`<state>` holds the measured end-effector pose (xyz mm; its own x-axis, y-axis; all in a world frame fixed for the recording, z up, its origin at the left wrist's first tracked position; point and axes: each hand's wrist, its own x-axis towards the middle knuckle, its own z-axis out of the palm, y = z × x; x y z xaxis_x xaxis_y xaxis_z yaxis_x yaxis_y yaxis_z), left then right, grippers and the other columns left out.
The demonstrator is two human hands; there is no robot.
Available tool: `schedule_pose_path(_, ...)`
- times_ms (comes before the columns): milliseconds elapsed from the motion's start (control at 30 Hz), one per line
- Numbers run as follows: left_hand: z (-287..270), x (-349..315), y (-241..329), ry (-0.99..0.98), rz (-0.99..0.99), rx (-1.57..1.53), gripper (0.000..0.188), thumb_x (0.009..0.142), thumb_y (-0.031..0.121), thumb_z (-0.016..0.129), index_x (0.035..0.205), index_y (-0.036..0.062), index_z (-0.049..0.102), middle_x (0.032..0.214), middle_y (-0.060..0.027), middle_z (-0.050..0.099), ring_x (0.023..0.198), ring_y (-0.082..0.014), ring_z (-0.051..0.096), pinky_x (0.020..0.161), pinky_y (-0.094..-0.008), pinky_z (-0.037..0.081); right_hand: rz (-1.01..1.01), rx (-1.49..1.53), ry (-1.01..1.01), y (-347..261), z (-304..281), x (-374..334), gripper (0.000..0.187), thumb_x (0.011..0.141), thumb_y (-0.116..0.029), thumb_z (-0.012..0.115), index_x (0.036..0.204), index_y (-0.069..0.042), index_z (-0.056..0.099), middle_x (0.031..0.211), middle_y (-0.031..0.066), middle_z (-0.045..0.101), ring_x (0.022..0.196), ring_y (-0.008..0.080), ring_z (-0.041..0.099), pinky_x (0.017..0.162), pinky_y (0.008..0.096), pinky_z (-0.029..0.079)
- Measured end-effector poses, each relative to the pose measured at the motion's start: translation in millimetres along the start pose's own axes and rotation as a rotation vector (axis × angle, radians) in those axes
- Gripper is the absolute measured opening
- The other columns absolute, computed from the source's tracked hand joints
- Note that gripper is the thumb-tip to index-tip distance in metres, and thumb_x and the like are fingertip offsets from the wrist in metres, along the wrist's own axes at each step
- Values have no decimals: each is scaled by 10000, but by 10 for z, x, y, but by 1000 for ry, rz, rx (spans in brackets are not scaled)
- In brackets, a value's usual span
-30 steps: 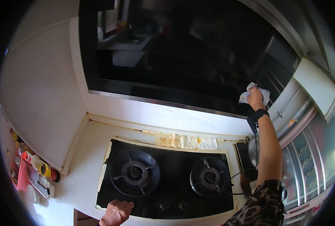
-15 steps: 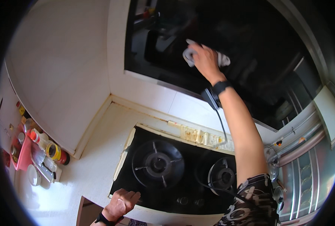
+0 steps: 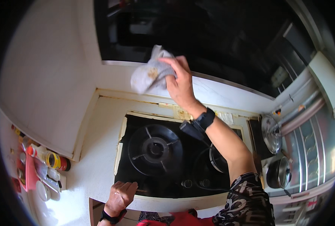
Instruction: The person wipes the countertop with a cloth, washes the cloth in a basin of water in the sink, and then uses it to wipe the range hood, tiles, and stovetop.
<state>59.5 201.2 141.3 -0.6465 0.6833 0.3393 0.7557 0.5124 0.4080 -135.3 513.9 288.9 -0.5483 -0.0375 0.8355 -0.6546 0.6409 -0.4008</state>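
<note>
While my right hand grips a stained cloth, I can't tell whether my left hand, by the stove, grips anything; a pink basket holds jars.

Right forearm slants over the right side of the cooktop, barring a straight reach across. Open air above the left burner, nearer than the cloth. Counter strip passable between cooktop and bottles. Left hand blocks the near-left corner; glass lid and pot crowd the right flank.

Both wristbands are black — the right sleeve dark, pale-patterned.
</note>
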Motion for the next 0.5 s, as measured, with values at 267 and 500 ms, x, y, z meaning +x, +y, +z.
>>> schedule_pose_path(267,158,334,426,-108,17,41,94,761,22,645,739,54,560,596,-78,546,527,-253,576,493,-349,454,771,427,379,936,-1740,-1377,365,897,72,506,1228,-60,585,1096,69,635,950,133,605,835,259,514)
schedule_pose_path(500,355,588,851,-234,-30,108,65,795,18,627,753,50,589,608,-126,563,531,-311,566,504,-391,440,1030,82,1066,2471,-4336,-2313,258,910,-177,560,1162,-122,580,1005,50,642,822,157,601,636,298,507)
